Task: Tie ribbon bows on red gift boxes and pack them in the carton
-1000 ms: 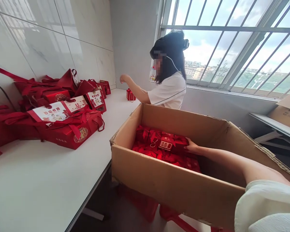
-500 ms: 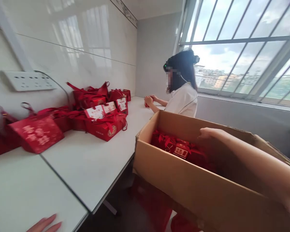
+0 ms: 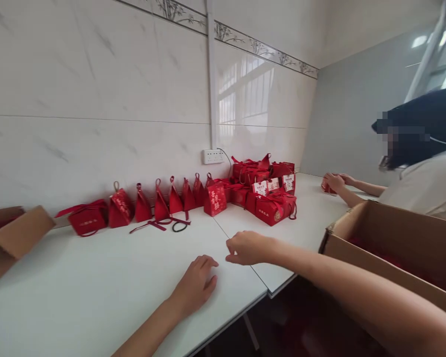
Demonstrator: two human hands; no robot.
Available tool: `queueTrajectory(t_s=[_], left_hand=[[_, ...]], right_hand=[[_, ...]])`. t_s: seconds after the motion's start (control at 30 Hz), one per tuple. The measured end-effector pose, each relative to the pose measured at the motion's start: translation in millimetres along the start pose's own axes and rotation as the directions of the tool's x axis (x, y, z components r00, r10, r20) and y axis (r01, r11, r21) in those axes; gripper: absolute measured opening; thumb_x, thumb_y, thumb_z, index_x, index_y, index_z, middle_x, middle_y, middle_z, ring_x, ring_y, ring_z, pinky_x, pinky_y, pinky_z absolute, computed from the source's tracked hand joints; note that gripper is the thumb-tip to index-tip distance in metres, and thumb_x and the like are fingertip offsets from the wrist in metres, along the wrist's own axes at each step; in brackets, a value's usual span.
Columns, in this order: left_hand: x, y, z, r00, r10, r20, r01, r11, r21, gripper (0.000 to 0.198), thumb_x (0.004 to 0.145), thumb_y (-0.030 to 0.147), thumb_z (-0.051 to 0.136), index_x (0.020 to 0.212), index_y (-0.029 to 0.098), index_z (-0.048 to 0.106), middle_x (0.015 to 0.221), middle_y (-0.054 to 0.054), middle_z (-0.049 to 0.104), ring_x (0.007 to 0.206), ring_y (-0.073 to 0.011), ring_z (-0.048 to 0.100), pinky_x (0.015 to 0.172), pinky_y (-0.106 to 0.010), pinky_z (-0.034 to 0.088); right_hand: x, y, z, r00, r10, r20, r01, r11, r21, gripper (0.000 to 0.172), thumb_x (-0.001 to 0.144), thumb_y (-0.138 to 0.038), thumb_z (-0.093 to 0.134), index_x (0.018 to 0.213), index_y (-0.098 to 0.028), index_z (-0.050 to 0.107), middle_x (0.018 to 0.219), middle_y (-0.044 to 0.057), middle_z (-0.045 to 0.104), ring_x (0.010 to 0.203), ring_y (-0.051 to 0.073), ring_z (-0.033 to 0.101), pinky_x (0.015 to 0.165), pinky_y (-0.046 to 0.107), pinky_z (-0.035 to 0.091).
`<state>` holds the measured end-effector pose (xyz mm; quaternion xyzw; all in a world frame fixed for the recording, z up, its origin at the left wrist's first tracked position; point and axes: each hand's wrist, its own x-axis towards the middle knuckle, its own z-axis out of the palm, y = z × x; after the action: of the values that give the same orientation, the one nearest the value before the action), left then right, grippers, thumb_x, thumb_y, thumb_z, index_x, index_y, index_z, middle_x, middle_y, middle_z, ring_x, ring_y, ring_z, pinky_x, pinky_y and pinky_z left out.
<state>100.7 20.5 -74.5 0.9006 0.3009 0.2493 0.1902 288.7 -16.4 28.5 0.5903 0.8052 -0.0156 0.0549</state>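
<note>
My left hand lies palm down on the white table, fingers slightly bent and apart, holding nothing. My right hand hovers just above the table near its seam, fingers curled in loosely, with nothing visible in them. Its arm stretches back past the open cardboard box at my right, which has red packets inside. A row of small red gift boxes stands along the wall beyond both hands.
A pile of larger red gift boxes sits further right under a wall socket. A brown cardboard flap lies at the far left. Another person's hands hold a small red box at the table's far end.
My view has swung left. My right hand has come out of the cardboard box and over the table. My left hand has slid further onto the table.
</note>
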Motion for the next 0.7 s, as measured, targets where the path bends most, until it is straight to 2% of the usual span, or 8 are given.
queueTrajectory(t_s=[0.07, 0.17, 0.23, 0.33, 0.43, 0.57, 0.63, 0.7], left_hand=[[-2.4, -23.7, -15.7, 0.984, -0.138, -0.117, 0.126, 0.987, -0.101, 0.023, 0.076, 0.019, 0.046, 0.094, 0.02, 0.059, 0.101, -0.006, 0.06, 0.098, -0.0222, 0.056, 0.087, -0.04, 0.046], [-4.2, -58.2, -37.2, 0.853, -0.431, -0.295, 0.326, 0.88, -0.345, 0.017, 0.073, 0.027, 0.048, 0.079, 0.02, 0.062, 0.093, -0.006, 0.062, 0.09, -0.0231, 0.058, 0.082, -0.039, 0.047], [-4.0, -75.2, -46.5, 0.753, -0.558, -0.349, 0.387, 0.804, -0.451, 0.02, 0.072, 0.032, 0.046, 0.074, 0.019, 0.061, 0.087, -0.006, 0.063, 0.083, -0.0231, 0.06, 0.076, -0.037, 0.048], [-1.6, -89.1, -50.2, 0.686, -0.622, -0.377, 0.406, 0.758, -0.51, 0.024, 0.071, 0.035, 0.043, 0.073, 0.018, 0.06, 0.077, -0.006, 0.063, 0.074, -0.0222, 0.061, 0.066, -0.034, 0.049], [2.2, -92.1, -46.1, 0.667, -0.64, -0.381, 0.403, 0.74, -0.539, 0.022, 0.071, 0.033, 0.044, 0.072, 0.018, 0.059, 0.072, -0.004, 0.063, 0.068, -0.0203, 0.061, 0.062, -0.031, 0.048], [4.6, -87.9, -42.2, 0.674, -0.638, -0.372, 0.41, 0.742, -0.53, 0.018, 0.073, 0.027, 0.044, 0.071, 0.018, 0.06, 0.073, -0.004, 0.063, 0.066, -0.0177, 0.06, 0.063, -0.028, 0.045], [4.2, -84.7, -42.3, 0.679, -0.639, -0.361, 0.419, 0.741, -0.525, 0.017, 0.074, 0.024, 0.044, 0.071, 0.019, 0.06, 0.077, -0.004, 0.064, 0.067, -0.0164, 0.059, 0.064, -0.027, 0.045], [3.4, -81.4, -42.4, 0.685, -0.641, -0.347, 0.429, 0.739, -0.52, 0.018, 0.075, 0.023, 0.043, 0.072, 0.019, 0.06, 0.08, -0.004, 0.065, 0.068, -0.0155, 0.059, 0.063, -0.025, 0.044]], right_hand=[[43.1, -23.5, 18.2, 1.0, -0.006, -0.025, 0.006, 1.0, 0.014, 0.025, 0.083, -0.037, 0.057, 0.092, -0.016, 0.068, 0.094, 0.011, 0.068, 0.089, 0.025, 0.064, 0.071, 0.032, 0.046], [95.8, -31.1, 38.0, 0.989, 0.095, -0.118, -0.091, 0.995, 0.038, 0.025, 0.09, -0.033, 0.051, 0.101, -0.015, 0.063, 0.103, 0.009, 0.065, 0.093, 0.02, 0.062, 0.076, 0.033, 0.048], [119.4, -21.0, 41.9, 0.96, 0.21, -0.184, -0.204, 0.978, 0.05, 0.026, 0.091, -0.034, 0.05, 0.105, -0.014, 0.059, 0.106, 0.007, 0.062, 0.093, 0.018, 0.06, 0.079, 0.036, 0.049], [133.1, 11.1, 35.0, 0.872, 0.397, -0.286, -0.399, 0.915, 0.054, 0.023, 0.091, -0.028, 0.051, 0.107, -0.013, 0.058, 0.11, 0.008, 0.059, 0.099, 0.02, 0.057, 0.084, 0.039, 0.047], [124.4, 54.2, 22.6, 0.723, 0.566, -0.395, -0.587, 0.806, 0.081, 0.03, 0.09, -0.01, 0.04, 0.115, -0.003, 0.055, 0.118, 0.024, 0.053, 0.111, 0.031, 0.051, 0.085, 0.044, 0.04], [97.8, 106.5, 17.1, 0.53, 0.735, -0.422, -0.751, 0.638, 0.169, 0.038, 0.091, -0.015, 0.036, 0.116, 0.007, 0.054, 0.115, 0.036, 0.049, 0.113, 0.044, 0.048, 0.081, 0.052, 0.034], [84.7, 123.1, 21.9, 0.466, 0.79, -0.398, -0.795, 0.571, 0.205, 0.04, 0.089, -0.024, 0.045, 0.111, 0.007, 0.058, 0.109, 0.039, 0.051, 0.11, 0.049, 0.048, 0.075, 0.055, 0.035], [76.0, 129.8, 30.1, 0.434, 0.806, -0.402, -0.802, 0.549, 0.233, 0.037, 0.087, -0.027, 0.052, 0.103, 0.004, 0.062, 0.101, 0.037, 0.055, 0.103, 0.047, 0.054, 0.072, 0.056, 0.037]])
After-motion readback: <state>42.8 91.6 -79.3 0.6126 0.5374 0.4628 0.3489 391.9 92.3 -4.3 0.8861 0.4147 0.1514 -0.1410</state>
